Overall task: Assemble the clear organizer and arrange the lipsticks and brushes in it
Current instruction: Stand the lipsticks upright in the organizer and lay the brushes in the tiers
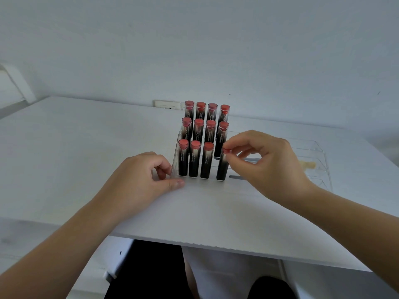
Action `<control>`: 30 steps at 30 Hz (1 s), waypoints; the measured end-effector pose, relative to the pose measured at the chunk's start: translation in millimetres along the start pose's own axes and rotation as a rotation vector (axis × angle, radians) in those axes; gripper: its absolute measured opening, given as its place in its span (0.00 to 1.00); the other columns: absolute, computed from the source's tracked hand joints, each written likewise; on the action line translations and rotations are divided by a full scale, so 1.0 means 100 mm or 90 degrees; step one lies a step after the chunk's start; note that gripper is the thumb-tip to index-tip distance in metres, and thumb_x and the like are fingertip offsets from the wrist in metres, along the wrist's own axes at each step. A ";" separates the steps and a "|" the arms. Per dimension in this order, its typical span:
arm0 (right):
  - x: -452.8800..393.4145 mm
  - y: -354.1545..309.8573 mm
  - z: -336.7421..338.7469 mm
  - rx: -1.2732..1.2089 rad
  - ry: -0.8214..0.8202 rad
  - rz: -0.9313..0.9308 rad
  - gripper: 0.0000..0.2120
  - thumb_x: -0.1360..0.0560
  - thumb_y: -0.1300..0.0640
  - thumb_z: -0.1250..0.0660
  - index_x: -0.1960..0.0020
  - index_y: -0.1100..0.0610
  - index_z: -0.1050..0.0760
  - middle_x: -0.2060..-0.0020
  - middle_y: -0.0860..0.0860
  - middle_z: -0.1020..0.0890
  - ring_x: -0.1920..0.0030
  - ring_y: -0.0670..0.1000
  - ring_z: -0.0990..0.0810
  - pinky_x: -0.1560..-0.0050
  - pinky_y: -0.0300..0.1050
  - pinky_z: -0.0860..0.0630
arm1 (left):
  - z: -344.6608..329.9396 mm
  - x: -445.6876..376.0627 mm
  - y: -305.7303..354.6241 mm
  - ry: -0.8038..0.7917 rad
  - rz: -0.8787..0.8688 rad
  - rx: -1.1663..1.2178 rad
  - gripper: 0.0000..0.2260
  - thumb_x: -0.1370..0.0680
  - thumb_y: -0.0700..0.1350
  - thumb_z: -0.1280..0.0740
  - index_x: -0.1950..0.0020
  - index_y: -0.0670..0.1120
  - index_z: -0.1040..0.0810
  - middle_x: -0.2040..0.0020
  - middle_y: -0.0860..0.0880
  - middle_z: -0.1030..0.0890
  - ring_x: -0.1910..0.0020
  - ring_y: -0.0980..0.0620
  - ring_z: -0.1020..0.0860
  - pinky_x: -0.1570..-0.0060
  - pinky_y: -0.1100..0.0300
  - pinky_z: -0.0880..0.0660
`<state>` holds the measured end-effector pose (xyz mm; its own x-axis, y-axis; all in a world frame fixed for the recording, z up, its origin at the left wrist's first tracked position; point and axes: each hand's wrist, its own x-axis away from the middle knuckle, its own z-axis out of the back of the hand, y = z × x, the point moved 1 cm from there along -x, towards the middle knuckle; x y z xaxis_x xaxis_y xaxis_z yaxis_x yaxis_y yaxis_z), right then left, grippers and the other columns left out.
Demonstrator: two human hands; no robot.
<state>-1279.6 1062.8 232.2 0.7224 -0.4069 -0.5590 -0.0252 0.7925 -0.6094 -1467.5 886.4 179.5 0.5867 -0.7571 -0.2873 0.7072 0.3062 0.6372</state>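
Your right hand [265, 160] pinches the cap of the last lipstick [223, 165], standing at the front row's right end in the organizer [176, 160] on the desk [86, 147]. Left fingers [162, 169] curl against its left wall, bracing. It's light, rigid, slick; grip lower for control.

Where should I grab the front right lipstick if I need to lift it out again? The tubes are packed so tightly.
Take the front right lipstick by its red cap, pinched from above, as the right hand does now. It stands upright in the clear organizer, a neighbour close on its left and a taller row behind, so only the top is free. The left hand can steady the organizer's corner.
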 end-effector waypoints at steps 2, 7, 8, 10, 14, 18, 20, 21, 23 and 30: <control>0.01 0.00 0.01 -0.019 0.001 -0.022 0.07 0.27 0.65 0.26 0.54 0.54 0.16 0.57 0.43 0.15 0.56 0.44 0.16 0.56 0.44 0.20 | 0.00 0.00 0.00 0.001 0.001 0.002 0.12 0.34 0.60 0.22 0.65 0.59 0.24 0.60 0.70 0.23 0.67 0.64 0.26 0.69 0.61 0.37; 0.02 0.01 0.00 -0.066 0.015 -0.037 0.05 0.27 0.65 0.25 0.55 0.56 0.16 0.58 0.46 0.14 0.56 0.44 0.15 0.54 0.35 0.20 | 0.00 0.00 0.01 0.000 0.005 0.002 0.12 0.34 0.60 0.21 0.65 0.59 0.23 0.60 0.70 0.23 0.67 0.64 0.26 0.69 0.61 0.37; 0.02 0.01 -0.01 -0.075 0.015 -0.040 0.05 0.27 0.65 0.25 0.54 0.56 0.16 0.58 0.47 0.14 0.55 0.45 0.15 0.54 0.33 0.21 | 0.00 0.00 0.01 0.000 0.005 0.002 0.12 0.34 0.60 0.21 0.65 0.59 0.23 0.60 0.70 0.23 0.67 0.65 0.26 0.69 0.61 0.37; 0.03 0.02 -0.02 -0.103 0.010 -0.048 0.05 0.26 0.66 0.26 0.53 0.58 0.16 0.56 0.48 0.14 0.54 0.44 0.14 0.53 0.33 0.20 | 0.00 0.00 0.00 -0.001 0.005 0.000 0.12 0.34 0.60 0.22 0.64 0.59 0.23 0.58 0.69 0.23 0.66 0.64 0.26 0.69 0.61 0.36; 0.04 0.02 -0.02 -0.123 -0.014 -0.047 0.08 0.26 0.68 0.28 0.52 0.57 0.16 0.52 0.47 0.14 0.51 0.44 0.14 0.47 0.35 0.21 | -0.01 -0.01 -0.01 -0.002 0.007 0.002 0.12 0.34 0.60 0.22 0.64 0.59 0.23 0.56 0.67 0.23 0.65 0.64 0.26 0.68 0.61 0.36; 0.00 0.01 -0.01 -0.048 0.006 0.011 0.05 0.27 0.66 0.26 0.56 0.57 0.16 0.54 0.48 0.15 0.53 0.48 0.16 0.54 0.38 0.20 | -0.01 -0.01 -0.02 -0.002 0.002 0.002 0.12 0.34 0.60 0.22 0.64 0.59 0.23 0.57 0.67 0.23 0.66 0.64 0.26 0.68 0.61 0.36; -0.01 0.01 -0.01 -0.015 0.011 0.033 0.04 0.27 0.65 0.24 0.57 0.57 0.16 0.57 0.49 0.16 0.55 0.50 0.17 0.56 0.43 0.20 | -0.01 -0.01 -0.02 -0.002 0.003 0.004 0.12 0.34 0.60 0.22 0.64 0.59 0.23 0.57 0.67 0.23 0.66 0.63 0.26 0.68 0.60 0.35; -0.02 0.01 -0.01 -0.006 0.013 0.037 0.04 0.28 0.64 0.24 0.57 0.57 0.16 0.58 0.49 0.16 0.56 0.49 0.18 0.56 0.44 0.21 | 0.00 -0.01 -0.02 -0.001 0.002 0.004 0.12 0.34 0.60 0.21 0.64 0.59 0.23 0.57 0.67 0.23 0.66 0.63 0.26 0.68 0.60 0.35; -0.02 0.02 -0.01 -0.001 0.016 0.037 0.04 0.27 0.64 0.24 0.57 0.57 0.16 0.59 0.49 0.16 0.57 0.48 0.18 0.55 0.42 0.21 | -0.01 -0.01 -0.02 -0.002 -0.001 0.003 0.12 0.34 0.61 0.21 0.64 0.59 0.23 0.56 0.67 0.22 0.66 0.63 0.26 0.68 0.60 0.35; -0.02 0.02 -0.02 0.007 0.014 0.079 0.04 0.27 0.66 0.25 0.54 0.60 0.15 0.56 0.50 0.15 0.55 0.47 0.16 0.51 0.36 0.21 | -0.01 -0.01 -0.02 -0.004 0.003 0.001 0.12 0.34 0.60 0.21 0.64 0.58 0.23 0.56 0.67 0.23 0.65 0.62 0.25 0.68 0.60 0.35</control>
<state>-1282.1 1064.4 230.7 0.6993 -0.3150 -0.6417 -0.1053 0.8425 -0.5283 -1469.2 887.1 178.2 0.5870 -0.7596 -0.2800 0.7042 0.3084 0.6396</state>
